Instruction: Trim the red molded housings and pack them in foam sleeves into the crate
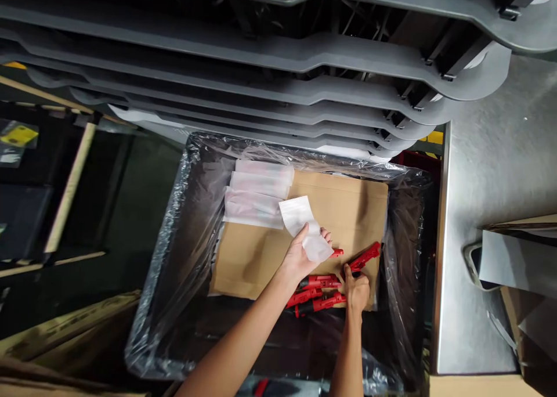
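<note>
My left hand [300, 256] is closed on a small clear plastic bag [304, 226], held above a brown cardboard sheet [343, 211]. My right hand [357, 289] grips a red and black tool [364, 256] at the sheet's near right corner. Several more red tools [317, 292] lie in a loose pile between my two hands. A stack of clear bags [259, 194] rests on the far left of the cardboard. All of this lies inside a dark bin lined with clear plastic film [183, 228].
Grey stacked plastic pallets [278, 54] overhang the far side of the bin. A steel table [491, 182] stands to the right, with cardboard and grey sheets [517, 257] on it. Flattened cardboard [65, 333] lies at the lower left.
</note>
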`<act>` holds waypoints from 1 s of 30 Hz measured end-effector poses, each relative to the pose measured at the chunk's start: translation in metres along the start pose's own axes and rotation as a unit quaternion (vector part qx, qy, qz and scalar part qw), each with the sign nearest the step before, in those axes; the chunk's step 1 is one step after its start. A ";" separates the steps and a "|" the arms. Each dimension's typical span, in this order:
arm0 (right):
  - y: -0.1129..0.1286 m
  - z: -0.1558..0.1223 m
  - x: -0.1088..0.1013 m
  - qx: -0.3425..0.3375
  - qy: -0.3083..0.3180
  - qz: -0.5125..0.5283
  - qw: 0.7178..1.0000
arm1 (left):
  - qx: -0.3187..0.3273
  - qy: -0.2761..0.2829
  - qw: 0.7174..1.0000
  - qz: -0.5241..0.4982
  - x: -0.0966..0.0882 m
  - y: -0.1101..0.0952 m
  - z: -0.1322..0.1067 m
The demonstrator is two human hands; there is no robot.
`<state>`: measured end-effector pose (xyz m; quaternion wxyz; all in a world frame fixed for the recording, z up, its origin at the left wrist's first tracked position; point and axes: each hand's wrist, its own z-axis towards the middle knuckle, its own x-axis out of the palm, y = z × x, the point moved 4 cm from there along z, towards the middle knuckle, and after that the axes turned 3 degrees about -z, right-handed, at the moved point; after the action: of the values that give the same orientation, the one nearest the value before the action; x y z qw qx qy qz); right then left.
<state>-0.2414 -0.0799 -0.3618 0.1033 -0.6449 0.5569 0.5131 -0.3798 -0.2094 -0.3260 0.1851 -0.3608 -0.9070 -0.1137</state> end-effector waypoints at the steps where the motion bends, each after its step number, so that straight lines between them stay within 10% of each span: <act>1: 0.001 -0.009 -0.009 0.010 0.002 -0.007 1.000 | 0.001 0.001 1.000 -0.001 0.002 0.000 0.003; 8: 0.007 -0.095 -0.084 0.021 0.075 0.015 0.997 | 0.020 0.011 1.000 0.003 0.010 0.008 0.020; 12: 0.007 -0.108 -0.111 0.085 0.001 -0.024 0.996 | 0.035 0.017 0.999 0.014 0.008 0.010 0.021; 18: 0.030 -0.104 -0.108 0.054 0.005 0.095 0.994 | 0.022 0.017 0.999 0.034 0.004 0.026 0.018; 30: 0.032 -0.096 -0.109 0.036 0.031 0.003 0.999 | 0.007 0.021 1.000 0.010 -0.002 0.039 0.019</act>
<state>-0.1992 -0.0926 -0.2195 0.1078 -0.6549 0.5800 0.4724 -0.3563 -0.1763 -0.3416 0.2074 -0.3663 -0.9000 -0.1129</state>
